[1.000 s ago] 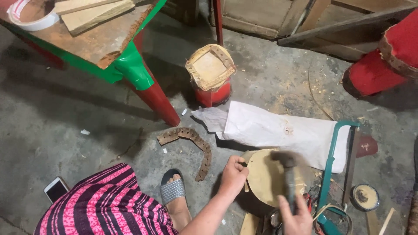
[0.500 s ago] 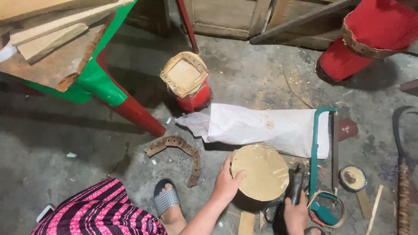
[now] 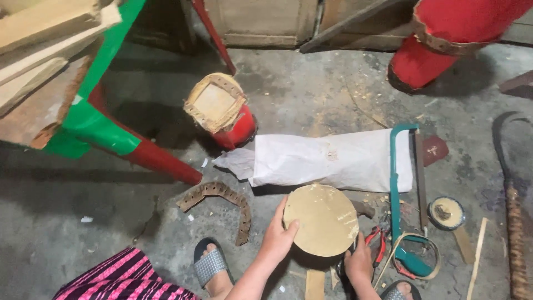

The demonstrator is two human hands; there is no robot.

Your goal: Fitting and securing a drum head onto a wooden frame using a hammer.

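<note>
On the concrete floor (image 3: 311,94), low in the head view, sat a round tan disc (image 3: 321,219), flat face up, apparently the top of a small drum-like body mostly hidden beneath it. Left hand (image 3: 277,236) lay against the disc's left rim, fingers (image 3: 291,226) curled over the edge and clamped on it, likely to steady the piece. Right hand (image 3: 358,261) sat below the disc's lower right edge, touching or just under it; its fingers were tucked out of sight, so I could not tell whether they gripped anything.

Just right of the disc: red-handled pliers (image 3: 378,238), then a teal hacksaw (image 3: 401,194) lying lengthwise, its handle nearest the person, within easy reach of the right hand. A thin loop of cane or strip (image 3: 427,261) circled the saw handle. Beyond the saw, a small round tin (image 3: 446,213) and a pale wooden stick (image 3: 476,261).

Behind the disc, touching its far edge, a white sack (image 3: 327,161) lay flat. Left of it, a curved strip of punched leather (image 3: 222,203) rested on the floor. Further back stood a red cylinder with a frayed square-cut skin on top (image 3: 219,105). A green-and-red counter leg (image 3: 111,133) slanted in at left, planks stacked above. A foot in a grey sandal (image 3: 210,266) showed near the left forearm, beside pink striped cloth (image 3: 122,280).
</note>
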